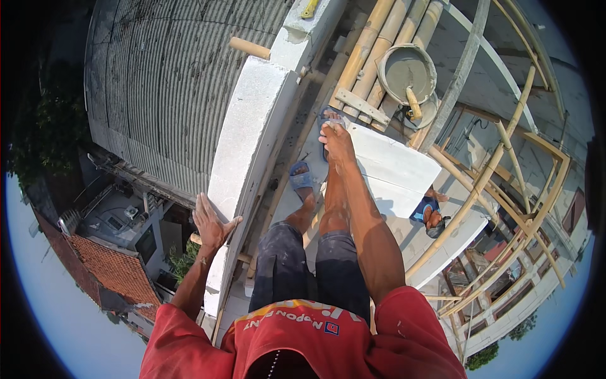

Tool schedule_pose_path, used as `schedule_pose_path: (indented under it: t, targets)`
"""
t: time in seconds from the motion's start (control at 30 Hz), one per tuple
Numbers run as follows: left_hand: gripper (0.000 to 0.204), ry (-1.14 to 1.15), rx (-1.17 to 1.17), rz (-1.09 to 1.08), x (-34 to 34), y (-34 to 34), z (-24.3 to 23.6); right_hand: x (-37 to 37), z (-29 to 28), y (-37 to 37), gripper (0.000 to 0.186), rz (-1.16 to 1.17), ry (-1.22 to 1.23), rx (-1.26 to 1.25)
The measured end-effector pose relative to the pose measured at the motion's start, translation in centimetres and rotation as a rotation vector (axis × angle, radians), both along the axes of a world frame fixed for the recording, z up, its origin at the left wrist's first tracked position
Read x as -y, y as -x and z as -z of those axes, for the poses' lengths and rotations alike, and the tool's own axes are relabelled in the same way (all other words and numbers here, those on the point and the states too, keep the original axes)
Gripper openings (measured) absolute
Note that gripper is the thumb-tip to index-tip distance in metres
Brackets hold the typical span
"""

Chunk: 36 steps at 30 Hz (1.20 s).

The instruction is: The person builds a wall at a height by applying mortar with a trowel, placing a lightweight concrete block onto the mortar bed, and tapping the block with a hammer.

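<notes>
My left hand (pixel 213 222) lies spread against the top edge of a long white block (pixel 252 120) set on the wall to my left. Its fingers are stretched out and it holds nothing. My right hand (pixel 339 142) is closed, fingers curled, above my sandalled foot. It is right at the corner of a large white slab (pixel 394 161) to the right of my forearm. Whatever is inside the fingers is hidden by the hand; a bit of white shows at the fingertips. My forearm covers the slab's left edge.
Bamboo poles (pixel 372 54) form a platform ahead, bearing a bucket of grey mortar (pixel 404 71) with a handled tool. A yellow tool (pixel 309 9) lies on the far wall. Left is a corrugated roof (pixel 170 82) and a drop. Bamboo scaffolding (pixel 505 183) and part of another person (pixel 429 211) are right.
</notes>
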State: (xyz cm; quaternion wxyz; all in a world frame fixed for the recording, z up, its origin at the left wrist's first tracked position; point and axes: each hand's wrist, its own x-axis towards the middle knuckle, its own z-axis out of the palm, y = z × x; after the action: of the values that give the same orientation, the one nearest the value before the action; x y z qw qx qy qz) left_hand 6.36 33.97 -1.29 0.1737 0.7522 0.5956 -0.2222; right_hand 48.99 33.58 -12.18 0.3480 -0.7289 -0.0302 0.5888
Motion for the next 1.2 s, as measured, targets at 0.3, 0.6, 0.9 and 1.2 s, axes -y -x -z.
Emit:
schedule_pose_path:
  t: [0.3, 0.6, 0.9, 1.2]
  targets:
    - [0.143, 0.002, 0.067, 0.059, -8.3, -9.6, -0.8, -3.0, 5.9, 4.0, 0.068, 0.155, 0.049, -0.357]
    - [0.145, 0.029, 0.195, -0.003, -15.0, -19.9, 0.1, -11.9, 8.0, 4.6, 0.082, 0.384, 0.032, -0.596]
    - [0.126, -0.034, 0.192, -0.022, -15.0, -21.7, 0.9, -13.3, 8.2, 6.2, 0.084, 0.361, 0.031, -0.498]
    - [0.126, -0.032, 0.211, -0.037, -14.7, -21.7, 1.0, -13.6, 7.8, 5.9, 0.092, 0.219, 0.056, -0.528]
